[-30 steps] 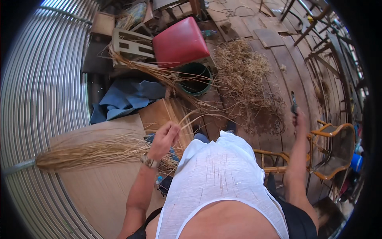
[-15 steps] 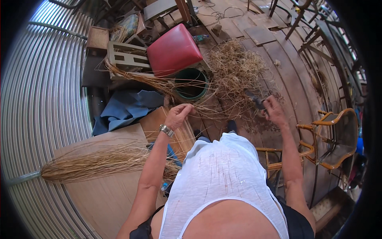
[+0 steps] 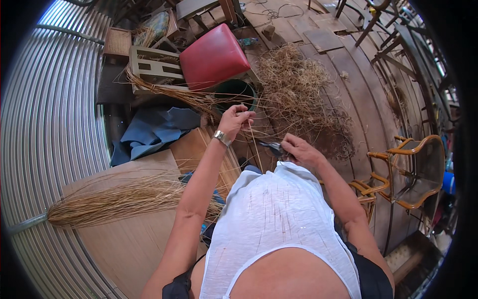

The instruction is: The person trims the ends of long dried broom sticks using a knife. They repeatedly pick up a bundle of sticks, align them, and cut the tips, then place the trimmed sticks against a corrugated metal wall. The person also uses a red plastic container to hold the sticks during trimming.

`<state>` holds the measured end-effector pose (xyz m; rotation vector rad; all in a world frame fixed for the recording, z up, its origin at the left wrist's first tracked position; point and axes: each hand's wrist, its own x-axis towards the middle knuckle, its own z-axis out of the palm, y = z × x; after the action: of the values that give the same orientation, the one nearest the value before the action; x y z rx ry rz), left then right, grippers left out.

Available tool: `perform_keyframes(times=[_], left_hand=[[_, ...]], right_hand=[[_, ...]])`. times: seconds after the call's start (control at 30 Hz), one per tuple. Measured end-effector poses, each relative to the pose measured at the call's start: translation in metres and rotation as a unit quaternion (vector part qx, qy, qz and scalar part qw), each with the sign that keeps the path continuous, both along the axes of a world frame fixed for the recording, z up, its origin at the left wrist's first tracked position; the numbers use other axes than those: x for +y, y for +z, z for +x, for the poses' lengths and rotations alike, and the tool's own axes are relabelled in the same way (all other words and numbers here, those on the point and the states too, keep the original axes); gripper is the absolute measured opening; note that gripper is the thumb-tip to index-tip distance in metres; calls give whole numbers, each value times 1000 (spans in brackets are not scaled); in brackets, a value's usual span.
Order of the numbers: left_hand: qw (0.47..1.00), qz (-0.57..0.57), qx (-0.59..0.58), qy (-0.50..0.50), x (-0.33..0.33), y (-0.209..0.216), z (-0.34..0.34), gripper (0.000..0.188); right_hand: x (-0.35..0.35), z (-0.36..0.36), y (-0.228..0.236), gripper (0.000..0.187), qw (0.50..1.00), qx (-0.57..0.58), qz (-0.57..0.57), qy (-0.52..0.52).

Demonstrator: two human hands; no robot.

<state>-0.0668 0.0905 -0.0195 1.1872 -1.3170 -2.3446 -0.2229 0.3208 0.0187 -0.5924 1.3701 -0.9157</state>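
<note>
Your left hand (image 3: 238,121) pinches the strip (image 3: 253,134), which runs toward you. Your right hand (image 3: 300,148) grips the cutters (image 3: 272,145) just right of it.

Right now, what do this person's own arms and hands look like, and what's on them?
The left hand and right hand are bare, without gloves. The left arm wears a silver wristwatch with a metal-looking band; the right arm shows none. Both arms are sleeveless below black cloth near the shoulders, beside a white top with thin brownish streaks.
</note>
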Motion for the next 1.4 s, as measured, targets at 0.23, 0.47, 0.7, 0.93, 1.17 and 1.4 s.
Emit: perform_keyframes(times=[0.23, 0.47, 0.7, 0.93, 1.17, 1.4], left_hand=[[998, -29, -39, -35, 0, -8, -27, 31], [998, -24, -32, -46, 13, -12, -43, 32], [912, -350, -213, -31, 40, -10, -14, 45], [859, -432, -219, -167, 115, 11, 26, 31], [856, -433, -249, -134, 119, -17, 28, 22], [841, -463, -224, -166, 116, -22, 33, 15]], right_hand=[[-31, 19, -10, 17, 997, -69, -14, 24], [-38, 29, -33, 17, 998, 35, -41, 12], [-29, 29, -58, 25, 994, 89, 18, -57], [-30, 38, -84, 23, 978, 24, 32, -206], [-37, 56, -84, 23, 974, 19, 29, -226], [-35, 56, -85, 26, 978, 19, 20, -208]])
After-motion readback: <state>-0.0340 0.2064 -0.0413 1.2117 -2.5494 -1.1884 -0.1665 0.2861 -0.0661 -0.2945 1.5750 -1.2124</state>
